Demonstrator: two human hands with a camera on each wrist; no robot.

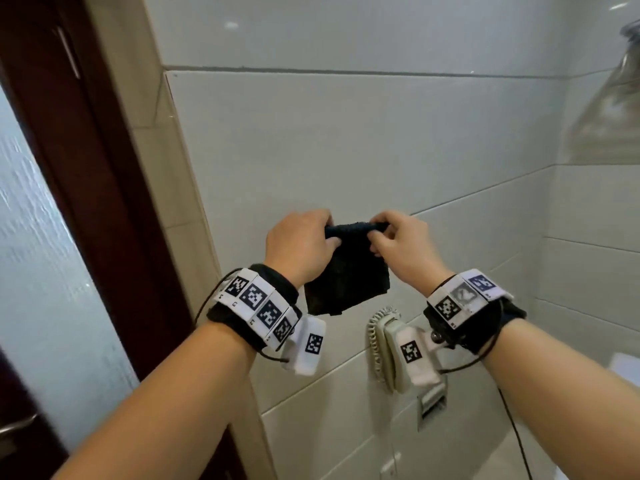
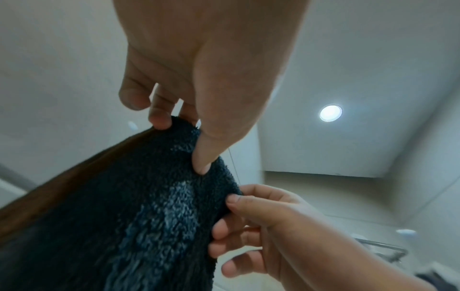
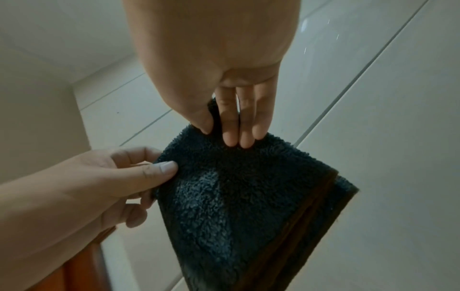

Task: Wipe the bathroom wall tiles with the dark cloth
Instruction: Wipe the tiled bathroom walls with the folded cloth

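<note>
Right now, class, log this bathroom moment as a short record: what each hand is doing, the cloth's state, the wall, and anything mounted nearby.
left hand: pinches the cloth's upper left edge
right hand: pinches the cloth's upper right edge
dark cloth: fluffy, folded, hanging between both hands, apart from the wall
wall tiles: large, pale, glossy; not being wiped yet
wall phone: cream handset with coiled cord, mounted below the cloth
door frame: dark wood, to the left

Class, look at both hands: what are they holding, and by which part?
Both the left hand and right hand pinch the dark fluffy cloth along its top edge, at opposite ends.
</note>
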